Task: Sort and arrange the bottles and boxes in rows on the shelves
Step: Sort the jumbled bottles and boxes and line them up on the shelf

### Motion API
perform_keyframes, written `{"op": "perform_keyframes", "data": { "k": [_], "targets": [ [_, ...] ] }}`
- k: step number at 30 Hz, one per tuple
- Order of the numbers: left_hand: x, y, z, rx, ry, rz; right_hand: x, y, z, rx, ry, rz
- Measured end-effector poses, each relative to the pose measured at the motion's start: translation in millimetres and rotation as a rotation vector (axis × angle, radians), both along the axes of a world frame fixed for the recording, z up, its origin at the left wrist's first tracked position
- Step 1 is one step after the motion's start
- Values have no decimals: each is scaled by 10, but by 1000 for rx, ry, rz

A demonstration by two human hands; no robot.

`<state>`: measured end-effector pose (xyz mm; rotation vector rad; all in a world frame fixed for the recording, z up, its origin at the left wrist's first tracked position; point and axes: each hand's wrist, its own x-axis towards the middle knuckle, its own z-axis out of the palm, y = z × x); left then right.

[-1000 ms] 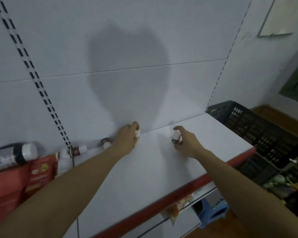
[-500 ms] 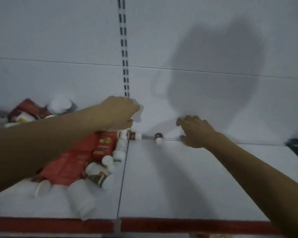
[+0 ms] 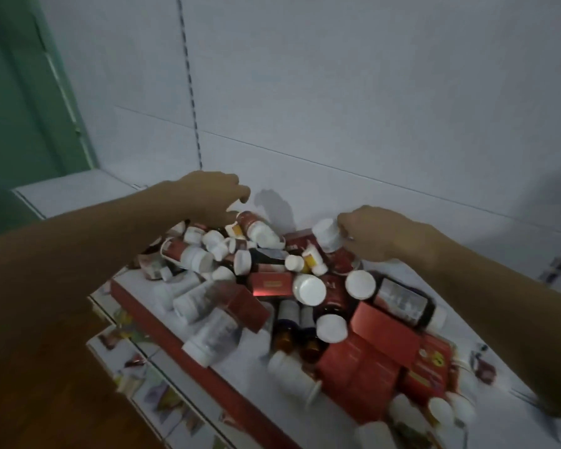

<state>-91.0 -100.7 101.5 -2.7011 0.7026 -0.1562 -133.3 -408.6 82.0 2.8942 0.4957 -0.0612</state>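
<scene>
A jumbled pile of white-capped bottles (image 3: pixel 309 289) and red boxes (image 3: pixel 384 332) lies on the white shelf (image 3: pixel 157 294) with a red front edge. My left hand (image 3: pixel 212 197) hovers over the far left of the pile, fingers loosely curved. Its thumb is close to a red-labelled bottle (image 3: pixel 256 225) that lies on its side. My right hand (image 3: pixel 381 234) is at the back of the pile, fingers curled round a white bottle (image 3: pixel 326 237) lifted a little above the others.
The shelf's white back panel (image 3: pixel 370 92) has a slotted upright (image 3: pixel 188 76). Another white shelf section (image 3: pixel 75 189) continues to the left beside a green wall (image 3: pixel 20 108). Below is a lower shelf (image 3: pixel 143 387) with pictured labels, and a wooden floor (image 3: pixel 39 384).
The view has swung left from the bare shelf section to the pile. Both hands left the small bottles at the back wall; my right hand now grips a white bottle.
</scene>
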Motion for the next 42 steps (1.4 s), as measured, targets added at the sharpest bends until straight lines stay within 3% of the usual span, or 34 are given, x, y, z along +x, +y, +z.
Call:
{"op": "perform_keyframes", "data": {
  "k": [3, 8, 10, 13, 16, 20, 25, 27, 30, 36, 42],
  "targets": [
    [256, 358, -181, -7, 172, 102, 249, 365, 21, 1, -102, 12],
    [622, 638, -536, -80, 327, -50, 455, 757, -101, 45, -277, 163],
    [710, 643, -622, -203, 324, -160, 470, 952, -193, 4, -245, 249],
    [796, 599, -749, -374, 301, -244, 482, 1240, -498, -11, -65, 186],
    [880, 557, -926, -397, 359, -253, 582, 1332, -814, -99, -80, 177],
    [958, 538, -1105, -348, 292, -219, 651, 1296, -825, -34, -119, 195],
    [992, 494, -1229, -249, 64, -243, 642, 1241, -746, 132, -158, 144],
    [992, 515, -1197, -253, 54, -274, 611, 1214, -694, 238, -168, 106],
    [996, 559, -976, -326, 170, -257, 545, 1105, -603, 372, -233, 70],
    [906, 311, -292, -291, 327, -214, 212, 570, -407, 563, -299, 28],
    [397, -796, 134, -447, 438, -413, -582, -333, -279, 465, -255, -132]
  ]
}}
